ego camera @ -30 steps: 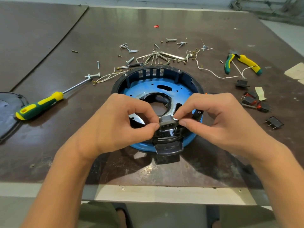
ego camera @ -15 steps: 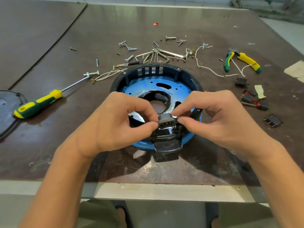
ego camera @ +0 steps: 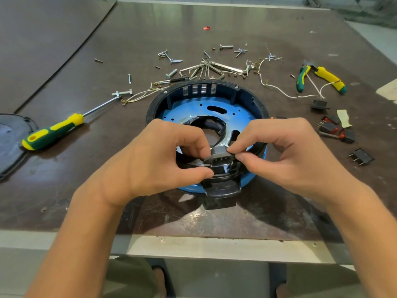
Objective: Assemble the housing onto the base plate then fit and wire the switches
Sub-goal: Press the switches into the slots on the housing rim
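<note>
A round black housing ring sits on the blue base plate in the middle of the table. At its near rim, above a black tab, both hands hold a small black three-pin socket. My left hand pinches its left end between thumb and forefinger. My right hand pinches its right end the same way. Loose black and red switches lie to the right of the housing, with one more black switch nearer me.
A green-yellow screwdriver lies at the left, next to a dark cover plate. Several screws, hex keys and white wires are scattered behind the housing. Green-yellow pliers rest at the back right.
Both hands have kept their pinch on the socket at the near rim; it sits very slightly lower against the housing. Nothing else on the table moved.
</note>
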A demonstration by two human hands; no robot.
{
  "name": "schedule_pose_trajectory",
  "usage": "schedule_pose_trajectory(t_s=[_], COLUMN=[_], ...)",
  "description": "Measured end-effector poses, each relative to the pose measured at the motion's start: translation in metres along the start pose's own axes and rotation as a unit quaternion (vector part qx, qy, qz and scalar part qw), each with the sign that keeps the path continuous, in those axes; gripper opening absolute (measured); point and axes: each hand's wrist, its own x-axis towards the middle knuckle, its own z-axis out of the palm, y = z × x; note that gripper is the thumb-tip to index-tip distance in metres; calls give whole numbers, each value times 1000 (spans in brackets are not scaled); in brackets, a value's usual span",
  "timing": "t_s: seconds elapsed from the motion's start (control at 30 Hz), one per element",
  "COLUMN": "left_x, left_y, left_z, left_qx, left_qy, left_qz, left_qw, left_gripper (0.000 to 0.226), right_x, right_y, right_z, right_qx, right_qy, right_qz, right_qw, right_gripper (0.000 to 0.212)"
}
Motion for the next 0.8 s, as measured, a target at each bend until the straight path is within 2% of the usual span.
schedule_pose_trajectory(t_s=[0.4,0.5,0.63,0.8], left_x=[1,2,3,2], left_y=[3,4,5,5], left_z=[1,2,1,3], left_qx=[-43,-37,11,22], left_qy=[15,11,-11,-5], left_qz=[19,20,23,16], left_qw=[999,999,1000,1000], left_gripper=[2,5,7,7], right_x=[-3,-3,-1,-1], right_y=[4,3,3,5], right_z=[-5,-9,-3,-2], right_qx=[36,7,-48,-47], right_qy=[-52,-67,-49,-42], right_qz=[14,-1,-28,-29], right_qw=[998,998,997,998], right_gripper=[12,12,9,10])
